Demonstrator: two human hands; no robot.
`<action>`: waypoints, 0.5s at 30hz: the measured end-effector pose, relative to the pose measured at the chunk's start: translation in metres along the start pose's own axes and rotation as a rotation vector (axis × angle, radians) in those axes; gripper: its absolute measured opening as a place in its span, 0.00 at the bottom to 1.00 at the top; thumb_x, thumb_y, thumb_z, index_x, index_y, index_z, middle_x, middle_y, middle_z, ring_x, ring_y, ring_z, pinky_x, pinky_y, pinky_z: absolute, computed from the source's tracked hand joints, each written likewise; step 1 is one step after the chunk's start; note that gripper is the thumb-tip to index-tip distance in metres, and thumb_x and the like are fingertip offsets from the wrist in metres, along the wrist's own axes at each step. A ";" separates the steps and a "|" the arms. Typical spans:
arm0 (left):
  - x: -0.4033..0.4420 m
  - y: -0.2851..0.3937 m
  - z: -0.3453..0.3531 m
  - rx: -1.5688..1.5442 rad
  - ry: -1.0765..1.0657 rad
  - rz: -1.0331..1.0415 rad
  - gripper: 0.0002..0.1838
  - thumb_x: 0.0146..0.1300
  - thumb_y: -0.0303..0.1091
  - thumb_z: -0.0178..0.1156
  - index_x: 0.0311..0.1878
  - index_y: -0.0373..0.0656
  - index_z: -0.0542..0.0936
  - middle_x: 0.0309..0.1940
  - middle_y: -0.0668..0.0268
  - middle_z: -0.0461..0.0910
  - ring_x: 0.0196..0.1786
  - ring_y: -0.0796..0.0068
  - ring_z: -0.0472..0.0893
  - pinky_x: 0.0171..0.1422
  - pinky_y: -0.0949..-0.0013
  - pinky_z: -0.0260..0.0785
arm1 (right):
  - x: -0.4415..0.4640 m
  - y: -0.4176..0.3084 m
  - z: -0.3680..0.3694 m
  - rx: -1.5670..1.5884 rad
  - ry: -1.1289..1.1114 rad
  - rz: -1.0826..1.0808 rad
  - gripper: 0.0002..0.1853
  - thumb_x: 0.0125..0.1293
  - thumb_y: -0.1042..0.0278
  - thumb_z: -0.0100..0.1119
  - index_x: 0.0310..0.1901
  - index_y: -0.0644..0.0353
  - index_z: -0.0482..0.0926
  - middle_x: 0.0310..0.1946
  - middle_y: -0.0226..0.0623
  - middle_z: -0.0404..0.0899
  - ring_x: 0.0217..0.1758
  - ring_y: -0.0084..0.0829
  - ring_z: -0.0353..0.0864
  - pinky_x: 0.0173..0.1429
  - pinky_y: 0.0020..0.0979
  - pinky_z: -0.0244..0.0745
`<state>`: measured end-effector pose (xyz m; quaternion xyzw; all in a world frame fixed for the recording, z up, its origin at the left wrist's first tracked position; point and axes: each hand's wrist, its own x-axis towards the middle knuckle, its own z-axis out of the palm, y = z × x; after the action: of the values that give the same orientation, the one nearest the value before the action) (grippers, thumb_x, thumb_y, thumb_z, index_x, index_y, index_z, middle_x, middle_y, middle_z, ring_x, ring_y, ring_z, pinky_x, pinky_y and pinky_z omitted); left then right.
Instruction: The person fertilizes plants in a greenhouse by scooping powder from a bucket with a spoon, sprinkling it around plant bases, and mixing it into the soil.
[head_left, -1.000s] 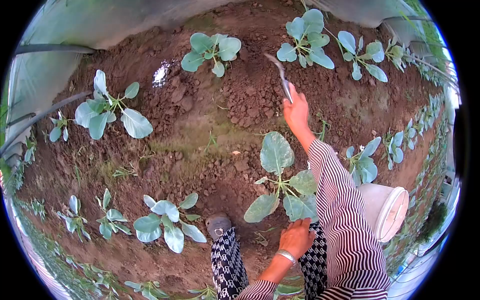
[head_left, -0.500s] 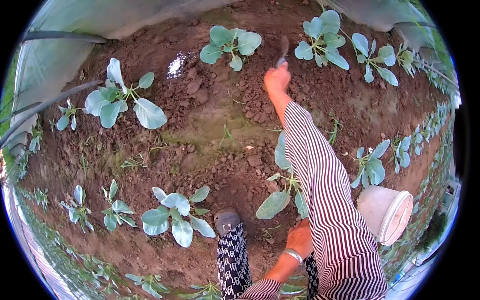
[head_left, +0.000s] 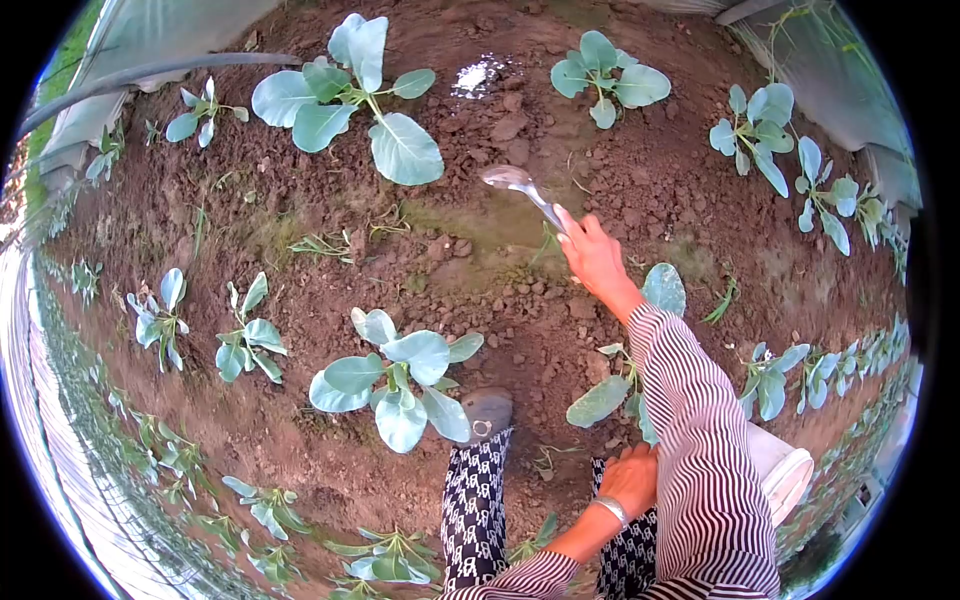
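My right hand [head_left: 597, 255] is closed round the handle of a metal spoon [head_left: 510, 180], whose bowl points left over the soil. Whether the bowl holds anything, I cannot make out. Beyond the spoon, a small heap of white granules [head_left: 478, 77] lies on the ground between a large leafy seedling [head_left: 405, 150] and a smaller one [head_left: 598, 75]. My left hand [head_left: 632, 482], with a bracelet at its wrist, is low by my patterned trouser leg. Its fingers are partly hidden behind my right striped sleeve, so their grip does not show.
A white bucket [head_left: 768, 455] stands at the right, partly behind my sleeve. Leafy seedlings grow in rows, one [head_left: 395, 380] close to my shoe [head_left: 487, 413]. A dark curved pipe [head_left: 190, 66] and plastic sheeting [head_left: 190, 35] border the bed at the upper left.
My right hand has drawn the spoon back from the soil between two far seedlings, nearer to me. The view has turned left. My left hand stays low by my leg.
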<state>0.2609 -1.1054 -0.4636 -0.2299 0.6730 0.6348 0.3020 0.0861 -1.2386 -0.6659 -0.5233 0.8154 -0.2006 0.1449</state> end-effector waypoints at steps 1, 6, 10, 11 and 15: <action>-0.001 -0.004 -0.001 -0.017 0.035 0.007 0.26 0.53 0.37 0.59 0.56 0.40 0.71 0.50 0.50 0.74 0.58 0.51 0.72 0.58 0.49 0.65 | 0.015 0.003 0.012 -0.034 -0.005 -0.019 0.25 0.66 0.61 0.54 0.64 0.44 0.66 0.33 0.41 0.68 0.24 0.42 0.75 0.30 0.41 0.73; 0.000 -0.026 0.005 -0.112 0.007 0.015 0.31 0.57 0.47 0.53 0.62 0.43 0.69 0.63 0.56 0.69 0.64 0.55 0.67 0.67 0.49 0.56 | 0.076 -0.003 0.038 -0.138 -0.011 -0.020 0.23 0.67 0.60 0.52 0.64 0.44 0.67 0.34 0.43 0.67 0.24 0.44 0.76 0.30 0.44 0.72; 0.000 -0.032 0.002 -0.206 0.033 0.031 0.32 0.59 0.49 0.48 0.65 0.44 0.66 0.63 0.55 0.68 0.65 0.59 0.66 0.69 0.52 0.54 | 0.111 -0.026 0.051 -0.095 0.065 0.085 0.22 0.67 0.60 0.50 0.63 0.46 0.67 0.35 0.46 0.69 0.29 0.47 0.77 0.34 0.47 0.72; -0.004 -0.031 -0.002 -0.255 0.036 0.011 0.31 0.60 0.49 0.47 0.65 0.44 0.66 0.64 0.54 0.67 0.66 0.58 0.65 0.69 0.52 0.54 | 0.127 -0.032 0.051 -0.068 0.094 0.116 0.22 0.67 0.60 0.50 0.63 0.47 0.67 0.36 0.47 0.69 0.30 0.48 0.77 0.36 0.48 0.72; -0.010 -0.024 -0.020 -0.115 0.019 0.004 0.30 0.61 0.47 0.45 0.65 0.44 0.66 0.65 0.52 0.65 0.68 0.55 0.62 0.70 0.49 0.52 | 0.154 -0.034 0.030 0.018 0.118 0.078 0.20 0.67 0.60 0.50 0.60 0.52 0.70 0.35 0.50 0.71 0.34 0.51 0.76 0.40 0.48 0.72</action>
<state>0.2825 -1.1285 -0.4735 -0.2516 0.6388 0.6707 0.2807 0.0635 -1.3967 -0.6804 -0.4770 0.8405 -0.2327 0.1088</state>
